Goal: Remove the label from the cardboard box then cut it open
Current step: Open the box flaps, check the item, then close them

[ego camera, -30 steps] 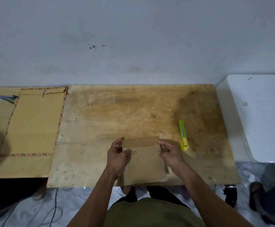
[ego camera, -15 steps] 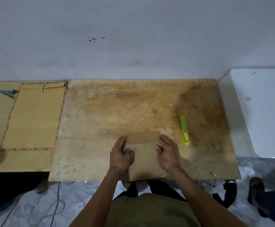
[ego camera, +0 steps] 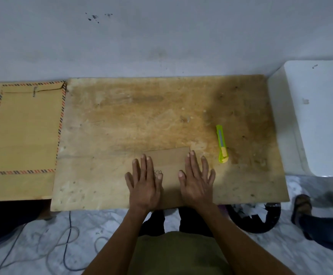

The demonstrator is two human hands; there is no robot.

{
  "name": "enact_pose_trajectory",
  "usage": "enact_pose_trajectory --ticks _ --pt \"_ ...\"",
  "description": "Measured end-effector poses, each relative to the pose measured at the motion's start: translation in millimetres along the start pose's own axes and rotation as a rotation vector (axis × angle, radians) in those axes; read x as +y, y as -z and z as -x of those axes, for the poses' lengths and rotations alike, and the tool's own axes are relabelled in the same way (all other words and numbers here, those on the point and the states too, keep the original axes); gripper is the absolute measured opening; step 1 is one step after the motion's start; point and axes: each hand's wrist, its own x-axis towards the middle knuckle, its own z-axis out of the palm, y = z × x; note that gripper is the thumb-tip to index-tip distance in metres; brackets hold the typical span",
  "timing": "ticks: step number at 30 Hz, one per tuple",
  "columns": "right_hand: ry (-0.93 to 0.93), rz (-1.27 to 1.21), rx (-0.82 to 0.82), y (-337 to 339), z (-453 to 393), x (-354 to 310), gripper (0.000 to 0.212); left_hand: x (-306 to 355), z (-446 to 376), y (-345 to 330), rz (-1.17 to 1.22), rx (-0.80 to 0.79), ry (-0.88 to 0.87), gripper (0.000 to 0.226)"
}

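A flat brown cardboard box (ego camera: 170, 161) lies on the wooden board (ego camera: 141, 124) near its front edge, with dark handwriting between my hands. My left hand (ego camera: 144, 182) rests flat on the box's left part, fingers spread. My right hand (ego camera: 197, 181) lies flat on its right part, fingers spread too. Neither hand grips anything. No separate label can be made out on the box. A neon green utility knife (ego camera: 221, 144) lies on the board just right of the box, apart from my right hand.
A large brown envelope with striped edges (ego camera: 24, 128) lies on the left table. A white surface (ego camera: 320, 116) stands at the right. A black bin with paper scraps (ego camera: 255, 217) sits under the board's right front; another person's foot (ego camera: 301, 205) and floor cables (ego camera: 68, 241) are nearby.
My hands held the box by its sides with curled fingers; now both palms lie flat on top of it with fingers spread. The box lies flatter on the board.
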Motion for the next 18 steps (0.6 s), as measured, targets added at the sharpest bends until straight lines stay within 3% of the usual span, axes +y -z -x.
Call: enact_pose_trajectory --ticks 5,14,18 --pt "-0.025 0.048 0.031 -14 4 -3 0.062 -1 -6 1 -0.105 -0.044 0.012 0.069" --pt "-0.07 0.063 0.132 -23 -7 -10 0.064 -2 -19 -8 -0.215 0.067 -0.032 0.067" --pt "0.049 0.118 0.209 -17 -38 -15 0.059 4 -53 5 -0.171 0.031 -0.121 0.064"
